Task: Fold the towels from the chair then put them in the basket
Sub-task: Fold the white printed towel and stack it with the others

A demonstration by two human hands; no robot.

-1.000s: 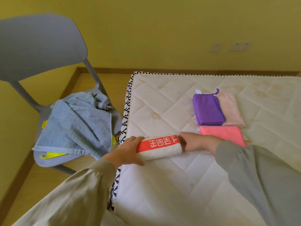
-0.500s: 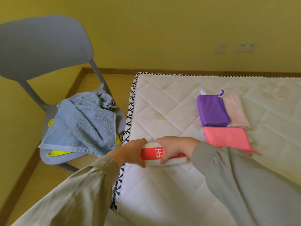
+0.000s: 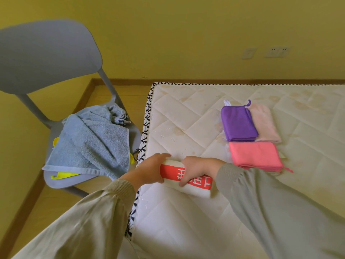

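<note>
- White towel (image 3: 200, 184), red band with white characters across its top, lies folded into a narrow bundle on the mattress (image 3: 186, 221), near the left edge and close to the person.
- Left hand (image 3: 149, 170) grips the towel's left end: fingers curl over the far edge, thumb on the near side.
- Right hand (image 3: 199, 165) sits over the towel's middle, fingers curled down across the red band, thumb tucked at the near edge. The two hands are close together.
- Both sleeves are grey-beige and reach in from the bottom of the view.
- Three folded towels lie further right on the mattress: purple towel (image 3: 238, 124) touching a pale pink towel (image 3: 265, 124) on its right, and a coral towel (image 3: 254, 155) just in front of them.
- Grey chair (image 3: 46, 53) stands on the floor left of the mattress. A blue towel (image 3: 93, 143) is draped unfolded over its seat, with a yellow towel (image 3: 63, 175) showing from underneath and a striped cloth (image 3: 119, 116) at the back.
</note>
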